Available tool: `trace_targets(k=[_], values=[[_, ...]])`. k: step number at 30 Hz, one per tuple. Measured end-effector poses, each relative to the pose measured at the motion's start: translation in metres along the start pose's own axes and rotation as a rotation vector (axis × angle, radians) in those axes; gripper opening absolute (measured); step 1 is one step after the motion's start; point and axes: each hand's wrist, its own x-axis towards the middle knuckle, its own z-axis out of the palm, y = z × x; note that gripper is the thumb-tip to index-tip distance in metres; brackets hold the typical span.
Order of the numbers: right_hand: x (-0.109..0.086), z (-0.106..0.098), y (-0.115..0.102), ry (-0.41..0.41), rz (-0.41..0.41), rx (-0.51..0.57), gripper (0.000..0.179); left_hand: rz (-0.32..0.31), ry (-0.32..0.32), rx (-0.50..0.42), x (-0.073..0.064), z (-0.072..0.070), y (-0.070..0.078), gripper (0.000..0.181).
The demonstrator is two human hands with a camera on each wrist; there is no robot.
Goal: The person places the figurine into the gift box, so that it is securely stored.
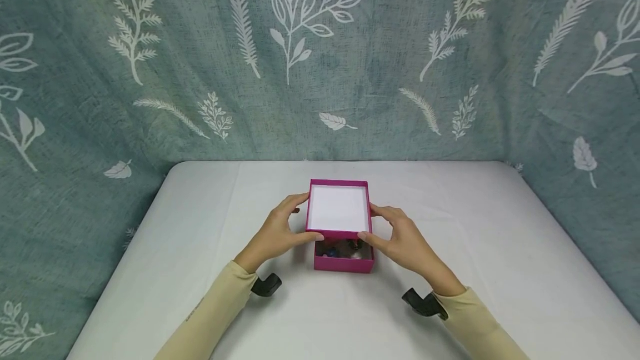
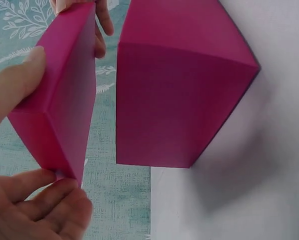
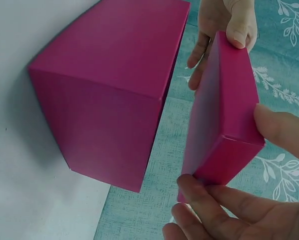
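Both hands hold a magenta box lid, its white inside turned up toward the head camera. My left hand grips the lid's left side, thumb on the near rim. On the opposite side my right hand grips it the same way. Below and nearer to me the matching magenta box stands on the table, its top partly covered from sight by the lid. Small dark and bluish items lie inside, too small to name. Both wrist views show a gap between the lid and the box.
A white cloth covers the table. Behind it and at the sides hangs a green-blue curtain with white leaf prints. Black wrist mounts stick out from both sleeves near the table surface.
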Motion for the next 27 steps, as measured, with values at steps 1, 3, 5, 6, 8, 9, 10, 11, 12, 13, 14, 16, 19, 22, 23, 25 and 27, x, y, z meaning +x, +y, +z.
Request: trace_targets(k=[1, 3, 5, 6, 8, 9, 10, 11, 12, 13, 14, 16, 19, 22, 23, 25, 27], values=[[0.0004, 0.0006, 0.0003, 0.003, -0.009, -0.006, 0.072, 0.016, 0.012, -0.003, 0.0001, 0.0002, -0.0005, 0.091], [0.0013, 0.0017, 0.0003, 0.009, -0.022, -0.019, 0.072, 0.039, 0.028, -0.008, 0.0002, 0.0006, -0.0014, 0.09], [0.0023, 0.0027, 0.0009, 0.013, -0.037, -0.034, 0.073, 0.057, 0.033, -0.008, 0.0007, 0.0006, -0.0023, 0.091], [0.0027, 0.0031, 0.001, 0.015, -0.046, -0.043, 0.073, 0.061, 0.032, -0.006, 0.0008, 0.0004, -0.0025, 0.092], [0.0038, 0.0038, 0.0015, 0.023, -0.064, -0.05, 0.072, 0.058, 0.024, -0.014, 0.0005, -0.0002, -0.0024, 0.094], [0.0044, 0.0042, 0.0019, 0.028, -0.075, -0.052, 0.072, 0.056, 0.019, -0.019, 0.0004, -0.0005, -0.0024, 0.095], [0.005, 0.0045, 0.0021, 0.034, -0.086, -0.056, 0.071, 0.05, 0.013, -0.027, 0.0002, -0.0009, -0.0022, 0.095], [0.0056, 0.0046, 0.002, 0.04, -0.096, -0.052, 0.071, 0.043, 0.009, -0.031, -0.0002, -0.0013, -0.0017, 0.096], [0.0061, 0.0046, 0.0022, 0.044, -0.106, -0.043, 0.071, 0.037, 0.007, -0.036, -0.0005, -0.0016, -0.0011, 0.096], [0.0065, 0.0043, 0.0024, 0.046, -0.114, -0.035, 0.071, 0.034, 0.006, -0.042, -0.0007, -0.0018, -0.0005, 0.096], [0.0068, 0.004, 0.0024, 0.047, -0.12, -0.03, 0.072, 0.031, 0.005, -0.047, -0.001, -0.002, 0.0, 0.096], [0.007, 0.0028, 0.0021, 0.044, -0.129, -0.024, 0.072, 0.027, 0.006, -0.056, -0.0017, -0.0028, 0.0017, 0.094], [0.0065, 0.001, 0.0013, 0.027, -0.128, -0.02, 0.072, 0.032, 0.006, -0.085, -0.003, -0.0039, 0.0038, 0.091], [0.0062, -0.0003, -0.0005, 0.003, -0.109, 0.018, 0.074, 0.071, 0.006, -0.154, -0.0028, -0.0038, 0.0044, 0.087], [0.0062, -0.0006, -0.0007, -0.006, -0.103, 0.038, 0.074, 0.096, 0.008, -0.178, -0.0023, -0.0033, 0.0041, 0.086], [0.0064, -0.0015, -0.0009, -0.018, -0.097, 0.086, 0.074, 0.144, 0.011, -0.213, -0.0016, -0.0031, 0.0042, 0.084], [0.006, -0.0031, -0.0006, -0.017, -0.099, 0.125, 0.072, 0.178, 0.016, -0.228, -0.001, -0.0038, 0.0055, 0.083]])
